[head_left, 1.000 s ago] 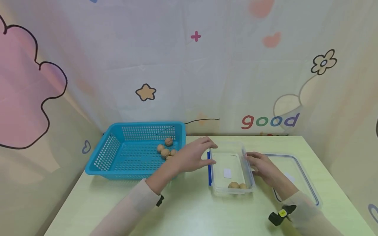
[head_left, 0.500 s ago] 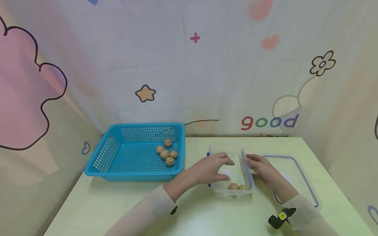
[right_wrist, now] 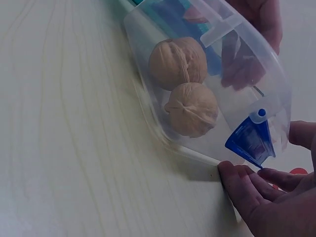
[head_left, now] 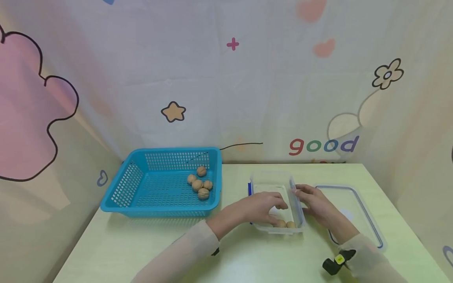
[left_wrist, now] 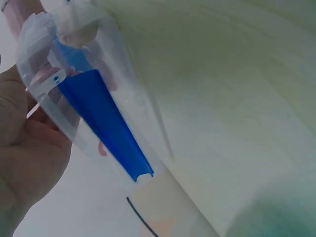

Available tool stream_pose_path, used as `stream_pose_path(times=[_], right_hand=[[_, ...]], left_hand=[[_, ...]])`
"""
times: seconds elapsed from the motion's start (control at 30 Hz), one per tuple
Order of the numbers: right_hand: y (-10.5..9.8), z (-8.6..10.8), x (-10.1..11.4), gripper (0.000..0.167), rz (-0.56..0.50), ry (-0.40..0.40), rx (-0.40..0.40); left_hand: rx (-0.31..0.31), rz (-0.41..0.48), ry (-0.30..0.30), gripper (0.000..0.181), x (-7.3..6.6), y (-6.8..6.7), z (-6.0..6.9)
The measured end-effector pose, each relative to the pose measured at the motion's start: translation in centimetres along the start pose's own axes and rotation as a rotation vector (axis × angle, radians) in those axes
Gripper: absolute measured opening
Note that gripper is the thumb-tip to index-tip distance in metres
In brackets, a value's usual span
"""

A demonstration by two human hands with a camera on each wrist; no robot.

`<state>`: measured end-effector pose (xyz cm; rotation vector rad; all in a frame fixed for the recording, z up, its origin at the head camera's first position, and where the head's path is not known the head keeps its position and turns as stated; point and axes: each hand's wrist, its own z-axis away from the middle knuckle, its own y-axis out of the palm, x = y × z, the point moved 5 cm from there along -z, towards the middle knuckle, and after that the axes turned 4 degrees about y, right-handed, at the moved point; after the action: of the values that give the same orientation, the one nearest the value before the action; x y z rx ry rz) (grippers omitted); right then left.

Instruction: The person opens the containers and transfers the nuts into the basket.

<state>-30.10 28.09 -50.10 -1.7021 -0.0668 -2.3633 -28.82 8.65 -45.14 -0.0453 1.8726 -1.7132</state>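
A clear plastic food container (head_left: 298, 212) with blue side clips stands on the table, two walnuts (head_left: 291, 224) in its near right corner. My left hand (head_left: 260, 208) reaches over the left wall into it, fingers bent and spread, the thumb beside the left walnut. In the right wrist view, those fingers show through the plastic apart from the walnuts (right_wrist: 193, 109). With my right hand (head_left: 315, 200) I grip the container's right wall; in the right wrist view its fingers (right_wrist: 247, 190) lie by the blue clip (right_wrist: 252, 140). The left wrist view shows the other blue clip (left_wrist: 106, 118).
A blue perforated basket (head_left: 162, 213) stands on the left, several walnuts (head_left: 197, 185) at its right end. Partly behind my right forearm lies a clear lid (head_left: 371, 218) with a blue-grey seal. A printed curtain (head_left: 230, 98) hangs behind the table (head_left: 240, 259).
My left hand has moved rightward and toward me, from the container's left edge down into it near the walnuts. My right hand has stayed on the container's right wall.
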Motion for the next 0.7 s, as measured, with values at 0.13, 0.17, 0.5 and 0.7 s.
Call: stream_pose_path(times=[0.13,0.17,0.5,0.7], right_hand=[[0.1,-0.1,0.1,0.071,0.009,-0.011,0.004],[0.2,-0.1,0.1,0.072,0.012,-0.012,0.005],[0.1,0.0,0.2,0.074,0.018,-0.004,-0.001],[0.1,0.1,0.1,0.074,0.014,0.003,-0.004]], left_hand=[[0.035,-0.019,0.004,0.039,0.2,0.8,-0.4],[0.040,-0.027,0.005,0.037,0.2,0.9,-0.5],[0.053,-0.118,0.011,0.033,0.0,1.5,-0.9],[0.056,-0.096,-0.004,0.030,-0.1,1.7,-0.8]])
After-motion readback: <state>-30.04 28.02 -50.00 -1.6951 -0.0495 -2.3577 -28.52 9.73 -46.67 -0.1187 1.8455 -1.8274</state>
